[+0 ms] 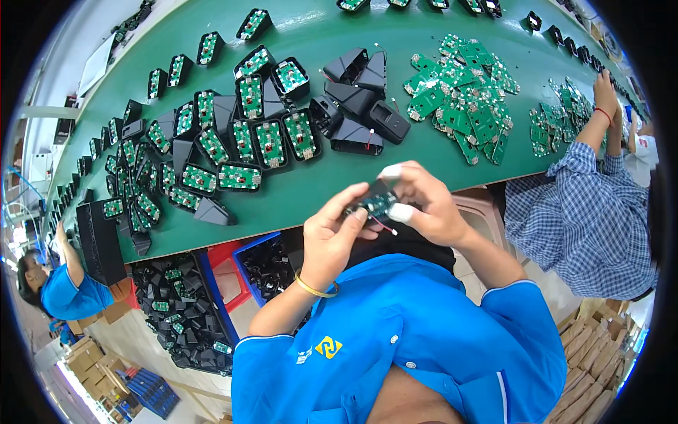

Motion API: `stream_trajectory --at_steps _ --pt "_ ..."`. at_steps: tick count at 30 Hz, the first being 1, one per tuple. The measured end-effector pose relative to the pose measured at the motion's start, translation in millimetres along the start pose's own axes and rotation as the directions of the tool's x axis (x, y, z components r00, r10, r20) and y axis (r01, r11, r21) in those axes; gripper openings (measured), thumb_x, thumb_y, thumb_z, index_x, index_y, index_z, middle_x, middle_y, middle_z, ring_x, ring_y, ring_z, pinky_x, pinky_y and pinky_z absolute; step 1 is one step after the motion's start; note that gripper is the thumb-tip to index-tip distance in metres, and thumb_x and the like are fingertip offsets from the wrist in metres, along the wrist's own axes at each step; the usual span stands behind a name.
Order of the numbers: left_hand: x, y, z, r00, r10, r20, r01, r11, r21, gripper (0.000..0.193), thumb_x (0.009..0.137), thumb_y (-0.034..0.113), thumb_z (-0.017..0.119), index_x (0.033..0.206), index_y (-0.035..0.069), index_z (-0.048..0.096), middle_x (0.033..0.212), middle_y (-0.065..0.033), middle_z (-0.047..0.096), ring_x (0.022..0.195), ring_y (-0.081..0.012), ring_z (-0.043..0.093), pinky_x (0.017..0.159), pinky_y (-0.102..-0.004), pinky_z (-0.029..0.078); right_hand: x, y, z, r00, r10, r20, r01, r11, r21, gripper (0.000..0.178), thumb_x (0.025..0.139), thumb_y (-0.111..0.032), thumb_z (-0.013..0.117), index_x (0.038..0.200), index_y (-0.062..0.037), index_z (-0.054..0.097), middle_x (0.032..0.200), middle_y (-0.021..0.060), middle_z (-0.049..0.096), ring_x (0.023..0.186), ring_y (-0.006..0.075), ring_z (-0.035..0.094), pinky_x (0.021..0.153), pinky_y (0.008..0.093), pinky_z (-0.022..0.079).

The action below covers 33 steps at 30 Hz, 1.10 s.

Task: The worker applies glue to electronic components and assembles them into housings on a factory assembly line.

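In front of my body, at the table's near edge, I hold a small black plastic housing [382, 187] with a green circuit board [381, 205] at its open face. My left hand [330, 227] is closed round its left side, thumb on the board. From the right, my right hand [432, 206] grips the same piece between thumb and fingers; white covers sit on its thumb and a fingertip. A thin red wire with a white plug [393, 232] hangs below. Whether the board is fully seated in the housing I cannot tell.
Ahead lie several empty black housings [367, 102] and a heap of loose green boards [470, 99]. Housings fitted with boards [270, 143] crowd the left of the green table [311, 201]. A full bin [205, 283] stands below. Co-workers sit at right [583, 212] and far left [74, 286].
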<state>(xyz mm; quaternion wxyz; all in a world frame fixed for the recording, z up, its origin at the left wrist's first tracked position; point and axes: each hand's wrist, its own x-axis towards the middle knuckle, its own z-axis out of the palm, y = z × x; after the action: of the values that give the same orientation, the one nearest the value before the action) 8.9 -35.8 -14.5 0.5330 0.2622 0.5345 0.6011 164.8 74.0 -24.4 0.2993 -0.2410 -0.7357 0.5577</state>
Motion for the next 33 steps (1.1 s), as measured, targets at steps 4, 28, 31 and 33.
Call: stream_trajectory --at_steps 4,28,31,33 --pt "6 2 8 0.995 -0.023 -0.097 0.001 0.974 -0.226 0.040 0.090 -0.005 0.053 0.129 -0.003 0.051 0.114 -0.0146 0.060 0.081 -0.0185 0.065 0.071 -0.0243 0.057 -10 11 8 0.976 -0.147 -0.162 0.150 0.989 0.002 0.037 0.076 -0.001 0.068 0.112 -0.0010 0.057 0.097 0.0083 0.058 0.075 0.0184 0.051 0.064 0.0296 0.043" --pt "5 -22 15 0.924 0.310 -0.222 -0.280 0.947 0.158 0.042 0.089 -0.004 0.055 0.130 -0.002 0.051 0.119 -0.0127 0.056 0.092 -0.0164 0.061 0.072 -0.0228 0.052 -11 5 53 0.905 -0.086 -0.417 0.083 0.996 -0.025 0.017 0.074 0.001 0.070 0.090 0.0003 0.066 0.091 0.0085 0.061 0.079 0.0196 0.052 0.077 0.0297 0.040" --pt "7 -32 7 0.871 0.478 -0.119 -0.386 0.812 0.437 0.042 0.088 -0.004 0.056 0.130 -0.002 0.052 0.119 -0.0122 0.057 0.092 -0.0161 0.061 0.072 -0.0226 0.050 -2 7 54 0.889 -0.242 -0.390 0.223 0.970 -0.093 0.018 0.077 0.002 0.067 0.094 -0.0007 0.065 0.094 0.0096 0.061 0.079 0.0199 0.050 0.074 0.0291 0.041" --pt "7 -33 6 0.849 0.523 -0.076 -0.414 0.747 0.520 0.042 0.088 -0.004 0.056 0.129 -0.002 0.052 0.119 -0.0120 0.057 0.092 -0.0160 0.061 0.072 -0.0225 0.050 1 7 54 0.879 -0.292 -0.377 0.269 0.956 -0.114 0.018 0.078 0.003 0.066 0.095 -0.0010 0.064 0.095 0.0100 0.061 0.080 0.0200 0.050 0.074 0.0289 0.042"
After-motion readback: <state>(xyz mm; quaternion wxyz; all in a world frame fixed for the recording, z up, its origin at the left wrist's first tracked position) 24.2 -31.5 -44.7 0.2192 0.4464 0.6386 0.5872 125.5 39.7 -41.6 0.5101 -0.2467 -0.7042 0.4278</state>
